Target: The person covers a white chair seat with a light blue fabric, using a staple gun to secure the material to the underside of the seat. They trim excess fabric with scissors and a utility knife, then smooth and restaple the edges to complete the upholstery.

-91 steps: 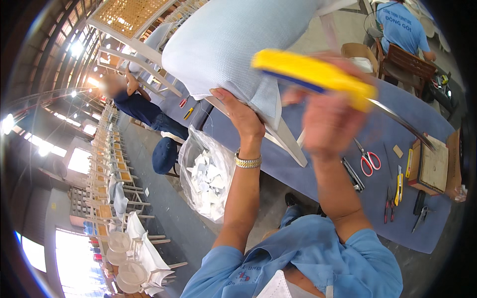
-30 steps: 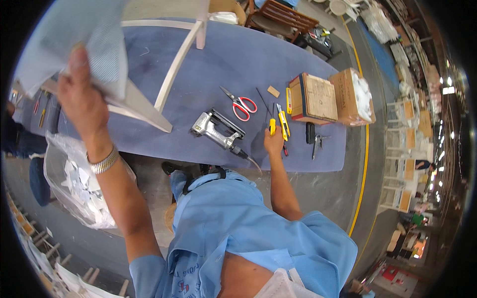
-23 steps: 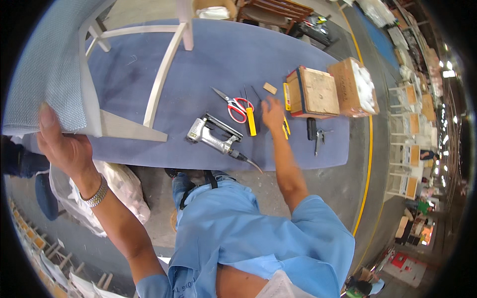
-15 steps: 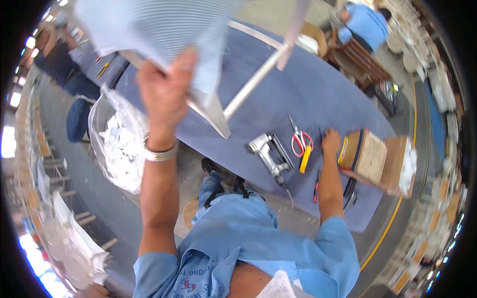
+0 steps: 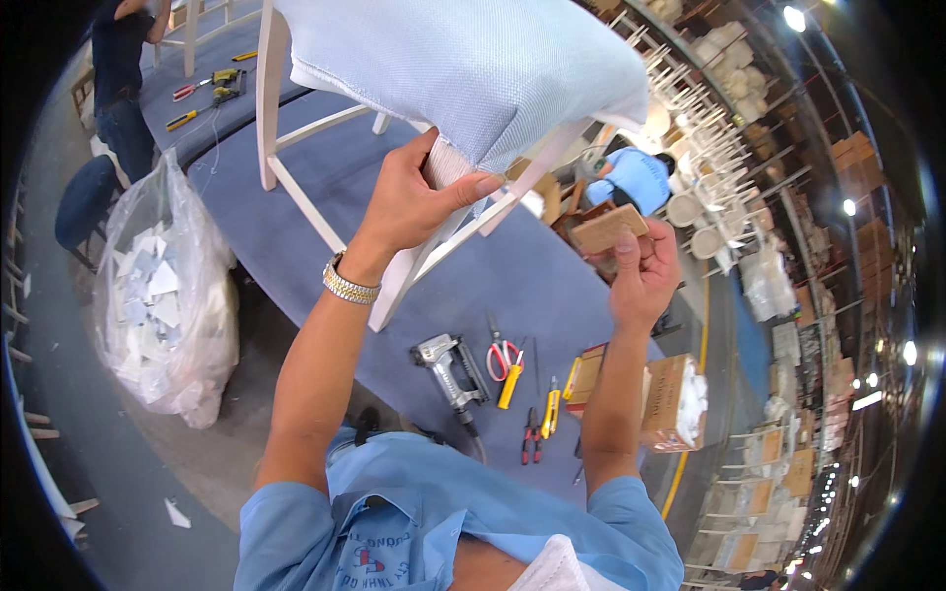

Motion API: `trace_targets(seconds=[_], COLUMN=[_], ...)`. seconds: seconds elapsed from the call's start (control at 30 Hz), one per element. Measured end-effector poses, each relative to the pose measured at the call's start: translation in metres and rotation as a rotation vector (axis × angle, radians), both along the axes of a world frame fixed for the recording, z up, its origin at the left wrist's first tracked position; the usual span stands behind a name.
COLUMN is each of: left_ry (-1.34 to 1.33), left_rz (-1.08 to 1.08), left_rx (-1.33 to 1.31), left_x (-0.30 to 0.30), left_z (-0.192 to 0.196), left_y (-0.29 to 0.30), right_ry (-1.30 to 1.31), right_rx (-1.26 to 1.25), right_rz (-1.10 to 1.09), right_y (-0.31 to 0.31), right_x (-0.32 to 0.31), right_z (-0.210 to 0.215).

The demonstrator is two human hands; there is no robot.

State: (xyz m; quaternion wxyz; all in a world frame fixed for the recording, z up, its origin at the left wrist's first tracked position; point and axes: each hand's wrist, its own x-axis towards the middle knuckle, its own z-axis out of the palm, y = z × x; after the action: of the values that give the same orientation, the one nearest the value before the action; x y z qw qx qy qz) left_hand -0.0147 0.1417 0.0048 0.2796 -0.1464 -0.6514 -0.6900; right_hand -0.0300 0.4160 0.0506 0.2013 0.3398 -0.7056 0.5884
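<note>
**Left hand (image 5: 409, 202) clasps a chair (image 5: 463, 69); right hand (image 5: 647, 276) pinches a wooden block (image 5: 608, 229)**

At far left, a blue seat (image 5: 79, 205) stands near a clear plastic bag (image 5: 202, 340) of pale scraps (image 5: 163, 286). A co-worker (image 5: 120, 98) in dark clothes stands behind them. The left hand, a wristwatch (image 5: 350, 283) below it, curls around the top of a pale leg, its thumb near the corner of the light-blue fabric seat. The chair's frame spans the blue table (image 5: 512, 286). Below it lie a silver staple gun (image 5: 450, 372), red-handled scissors (image 5: 505, 360), a yellow-handled tool (image 5: 509, 387), red-handled pliers (image 5: 532, 433) and a yellow cutter (image 5: 550, 407). Farther right, the flat wooden block is raised clear of the table, between the right hand's thumb and fingers, apart from the chair. A cardboard box (image 5: 665, 399) sits lower, beyond the right forearm.
</note>
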Motion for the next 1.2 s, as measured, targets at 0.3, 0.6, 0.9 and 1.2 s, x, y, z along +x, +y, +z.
trace_targets(seconds=[0.3,0.6,0.9,1.2], left_ry=[0.081,0.088,0.065,0.084], left_rz=[-0.09,-0.092,-0.108,-0.126], left_rx=[0.155,0.117,0.126,0.161], left_x=[0.005,-0.001,0.009,0.005], left_z=[-0.001,-0.007,0.001,0.0], left_y=[-0.002,-0.004,-0.007,-0.002], right_ry=[0.251,0.24,0.233,0.198], right_rx=[0.234,0.277,0.218,0.256], right_rz=[-0.022,-0.119,-0.061,-0.096], right_y=[-0.113,-0.116,-0.118,-0.118], right_x=[0.022,0.017,0.016,0.017], right_z=[0.04,0.031,0.027,0.034])
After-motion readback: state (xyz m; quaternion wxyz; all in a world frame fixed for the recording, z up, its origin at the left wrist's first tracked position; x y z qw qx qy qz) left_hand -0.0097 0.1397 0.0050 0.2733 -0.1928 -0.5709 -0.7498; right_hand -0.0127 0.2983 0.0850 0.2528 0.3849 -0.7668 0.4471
